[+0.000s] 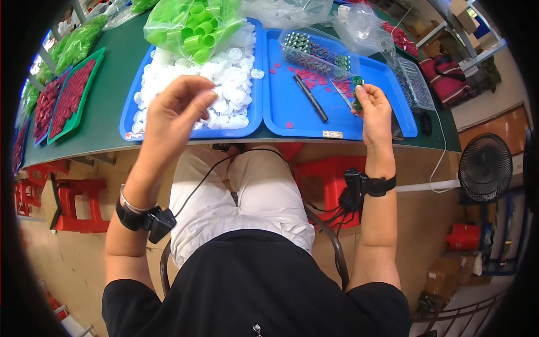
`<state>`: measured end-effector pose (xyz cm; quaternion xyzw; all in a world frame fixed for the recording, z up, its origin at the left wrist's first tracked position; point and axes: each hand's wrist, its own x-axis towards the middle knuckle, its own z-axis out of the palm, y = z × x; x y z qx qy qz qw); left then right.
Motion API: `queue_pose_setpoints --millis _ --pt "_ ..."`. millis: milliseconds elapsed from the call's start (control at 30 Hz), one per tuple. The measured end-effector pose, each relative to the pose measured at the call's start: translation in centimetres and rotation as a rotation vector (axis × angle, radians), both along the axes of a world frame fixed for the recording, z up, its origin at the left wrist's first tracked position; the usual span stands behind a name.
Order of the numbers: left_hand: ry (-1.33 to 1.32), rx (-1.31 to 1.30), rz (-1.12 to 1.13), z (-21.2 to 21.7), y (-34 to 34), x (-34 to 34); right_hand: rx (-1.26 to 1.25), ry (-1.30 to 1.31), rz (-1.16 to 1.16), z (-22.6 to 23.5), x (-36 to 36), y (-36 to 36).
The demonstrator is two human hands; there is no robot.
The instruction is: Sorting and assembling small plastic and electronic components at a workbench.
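My left hand [177,109] is over the near part of a blue tray [124,115] heaped with small round white plastic parts [230,95]. Its fingers are bent, with a gap between thumb and forefinger, and nothing shows in them. My right hand [375,106] pinches a small green circuit board [357,94] between thumb and fingertips, above the right side of a second blue tray [281,123]. Thin reddish wires seem to trail leftward from the board. Small dark pink discs [314,78] lie scattered in that tray, along with a black marker pen [310,98].
Clear plastic boxes of circuit boards [320,53] stand in and beside the right tray. A bag of lime-green cups [196,28] lies on the white parts. Green trays of dark red parts [73,98] sit at left. A black fan [485,167] is at right.
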<state>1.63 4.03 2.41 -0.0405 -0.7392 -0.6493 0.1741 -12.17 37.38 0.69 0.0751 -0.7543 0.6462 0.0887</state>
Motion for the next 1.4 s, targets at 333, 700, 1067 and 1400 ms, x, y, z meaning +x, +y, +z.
queue_pose_setpoints --millis 333,700,1067,1400 --pt "-0.362 0.49 -0.311 -4.8 6.9 6.5 -0.725 -0.351 0.532 0.5 8.1 -2.0" --pt "-0.427 0.593 -0.248 -9.1 8.6 9.3 -0.705 -0.66 0.705 -6.4 16.1 -6.6" --pt "-0.406 0.605 -0.238 -10.7 9.4 10.2 -0.499 -0.547 0.573 -8.0 18.0 -6.3" --pt "-0.383 0.55 -0.211 -11.0 10.0 10.7 -0.402 -0.457 0.531 -8.6 19.4 -5.4"
